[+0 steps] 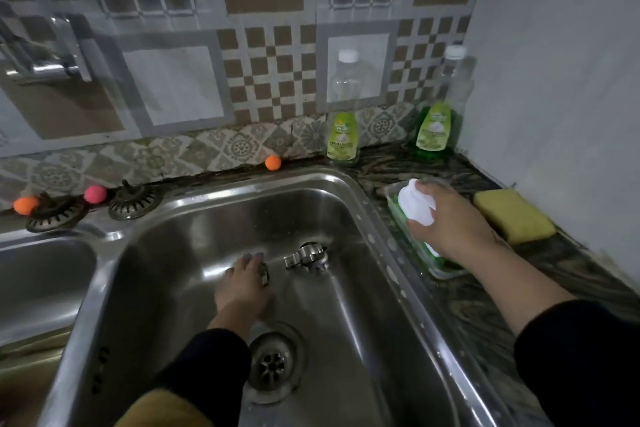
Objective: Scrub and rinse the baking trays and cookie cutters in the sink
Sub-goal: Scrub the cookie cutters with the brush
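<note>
The left hand [244, 282] is pinching a cookie cutter [265, 277] on the sink [346, 305] floor; the right hand [446, 218] is gripping a white sponge [414, 201]. Wet metal under that grip could slip toward the drain [273, 362].

Your left hand [246, 282] reaches down and forward, palm down, fingers spread and loosely bent. Your right hand [450, 220] is extended out to the right, fingers curled in a grip. Both forearms wear dark sleeves.
</note>
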